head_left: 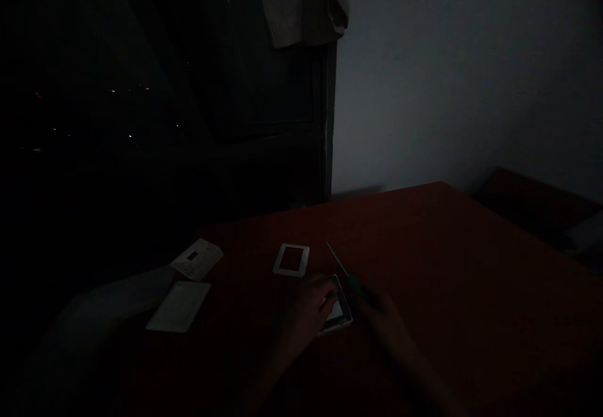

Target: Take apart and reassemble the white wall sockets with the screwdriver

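Note:
The scene is very dark. My left hand (311, 310) rests on a small white square part (340, 316) lying on the red table (447, 266), fingers pressed on its left edge. My right hand (384, 323) grips a screwdriver (346, 272) with a dark green handle; its thin metal shaft points up and away to the left, above the square part. A white square frame (291, 260) lies just beyond my left hand.
Two white plates lie at the table's left end: one with a dark slot (196, 258) and a plain one (179, 306). A dark door with a cloth (304, 2) hanging on it stands behind. A dark seat (532, 206) is at right.

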The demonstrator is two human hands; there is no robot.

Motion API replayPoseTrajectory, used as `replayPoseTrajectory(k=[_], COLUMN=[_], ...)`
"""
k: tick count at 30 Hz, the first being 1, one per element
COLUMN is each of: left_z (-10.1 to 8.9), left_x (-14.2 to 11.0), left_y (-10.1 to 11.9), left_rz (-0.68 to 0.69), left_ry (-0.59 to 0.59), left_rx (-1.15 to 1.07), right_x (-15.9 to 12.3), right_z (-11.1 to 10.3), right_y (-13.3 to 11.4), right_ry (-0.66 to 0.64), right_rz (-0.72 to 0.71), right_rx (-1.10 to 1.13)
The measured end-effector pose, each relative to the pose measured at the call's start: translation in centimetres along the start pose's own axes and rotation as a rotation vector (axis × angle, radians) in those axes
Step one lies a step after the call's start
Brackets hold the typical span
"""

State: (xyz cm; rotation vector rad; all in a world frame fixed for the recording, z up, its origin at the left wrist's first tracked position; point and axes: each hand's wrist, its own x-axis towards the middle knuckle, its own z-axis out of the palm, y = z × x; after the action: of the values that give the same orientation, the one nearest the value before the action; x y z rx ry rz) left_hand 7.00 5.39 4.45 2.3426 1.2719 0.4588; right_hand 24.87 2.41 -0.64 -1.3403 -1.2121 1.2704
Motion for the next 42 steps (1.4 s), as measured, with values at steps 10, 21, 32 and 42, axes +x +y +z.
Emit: replayPoseTrajectory(k=[10, 21, 32, 42], left_z=[0.3, -0.9, -1.7, -0.5], left_x=[0.9, 1.3, 1.5, 1.5], left_y=[0.4, 2.4, 3.9, 2.9], left_rz=[0.029, -0.059, -0.066, -0.102], left_ry=[-0.013, -0.154, -0.216, -0.172], left_rx=[0.038, 0.219, 0.331, 0.234], right_x=[-0.1, 0.0, 0.0, 0.0], right_z=[0.2, 0.2, 0.3, 0.2], right_y=[-0.5, -0.4, -0.3, -0.7], right_ry=[0.023, 0.020, 0.037, 0.007], right_rz=[-0.013, -0.013, -0.015, -0.036], right_rx=[0.005, -0.003, -0.005, -0.011])
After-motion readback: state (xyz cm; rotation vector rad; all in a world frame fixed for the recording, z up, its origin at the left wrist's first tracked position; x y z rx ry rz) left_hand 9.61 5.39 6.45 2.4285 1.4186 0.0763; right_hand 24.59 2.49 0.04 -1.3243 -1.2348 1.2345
